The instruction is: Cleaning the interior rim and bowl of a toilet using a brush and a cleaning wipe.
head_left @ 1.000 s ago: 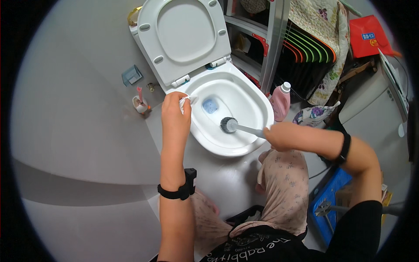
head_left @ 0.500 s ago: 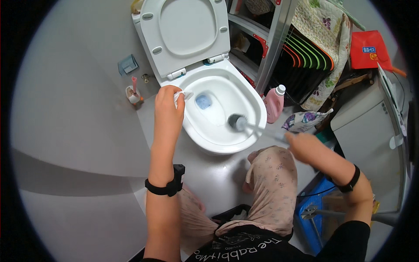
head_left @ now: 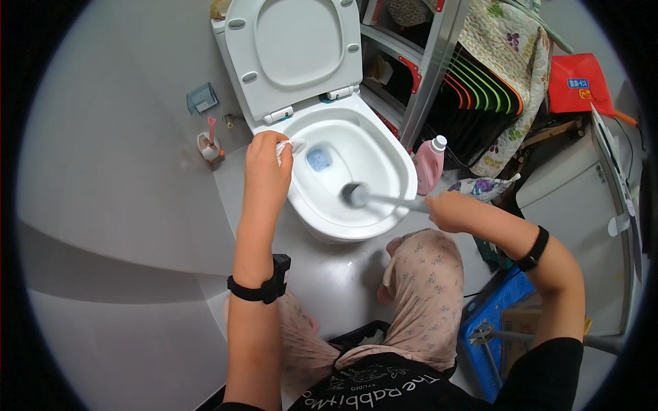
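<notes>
A white toilet (head_left: 404, 181) stands before me with its seat and lid (head_left: 298, 41) raised. Blue-tinted water (head_left: 319, 159) lies in the bottom of the bowl. My right hand (head_left: 449, 211) is closed round the grey handle of a toilet brush (head_left: 356, 195). The brush's dark, blurred head is over the near inner side of the bowl; whether it touches cannot be told. My left hand (head_left: 267, 156), at the bowl's left rim, pinches a crumpled white tissue (head_left: 293, 145) between thumb and fingers.
Right of the toilet stand a pink bottle (head_left: 429, 166) with a white cap and a metal ladder-like frame (head_left: 439, 61). Behind them are folded chairs (head_left: 486, 96) and a red bag (head_left: 582, 82). A small holder with a pink handle (head_left: 210, 145) is on the left wall.
My right hand has moved left, carrying the brush head left and slightly nearer the bowl's middle. The left hand with the tissue has stayed nearly in place.
</notes>
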The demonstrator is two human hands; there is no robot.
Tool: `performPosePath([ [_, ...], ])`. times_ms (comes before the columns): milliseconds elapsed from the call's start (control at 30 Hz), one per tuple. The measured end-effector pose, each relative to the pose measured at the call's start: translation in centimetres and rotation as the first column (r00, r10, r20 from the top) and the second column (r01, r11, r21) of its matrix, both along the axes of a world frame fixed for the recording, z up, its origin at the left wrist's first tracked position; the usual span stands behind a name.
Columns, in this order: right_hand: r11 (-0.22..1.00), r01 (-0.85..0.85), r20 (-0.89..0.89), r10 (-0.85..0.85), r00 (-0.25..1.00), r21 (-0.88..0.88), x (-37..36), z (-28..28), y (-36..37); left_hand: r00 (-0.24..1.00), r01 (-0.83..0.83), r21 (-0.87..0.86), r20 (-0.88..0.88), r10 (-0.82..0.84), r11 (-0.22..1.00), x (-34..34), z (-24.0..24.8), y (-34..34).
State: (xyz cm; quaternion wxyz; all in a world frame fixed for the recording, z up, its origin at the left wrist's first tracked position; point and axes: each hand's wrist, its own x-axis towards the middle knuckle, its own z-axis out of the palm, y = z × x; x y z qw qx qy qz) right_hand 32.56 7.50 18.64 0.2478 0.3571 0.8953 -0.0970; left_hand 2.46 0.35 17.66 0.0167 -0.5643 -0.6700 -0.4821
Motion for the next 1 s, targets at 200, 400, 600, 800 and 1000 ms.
performPosePath([
  [200,0.963,-0.08,-0.017,0.087,0.996,0.257,0.2,-1.6,-3.0,0.998,-0.049,0.033,-0.048,0.051,0.998,-0.5,0.2,-0.5],
  [400,1.0,0.012,-0.06,-0.012,0.998,0.005,-0.2,-0.5,-0.9,0.999,-0.031,-0.027,-0.022,0.03,0.999,-0.2,0.2,-0.4],
  [600,0.965,0.033,-0.047,-0.022,0.999,0.261,0.6,-1.0,-2.2,0.998,-0.038,0.007,-0.051,0.038,0.999,0.0,-0.1,-0.3],
  [800,0.998,-0.006,-0.159,0.015,0.987,0.056,-0.2,-0.5,-2.9,1.0,-0.019,-0.025,-0.024,0.019,0.999,0.0,0.0,-0.2],
  [1000,0.971,0.047,-0.041,-0.038,0.998,0.234,0.3,-2.1,-1.2,1.0,0.0,-0.018,-0.001,0.0,1.0,0.3,0.0,-0.3],
])
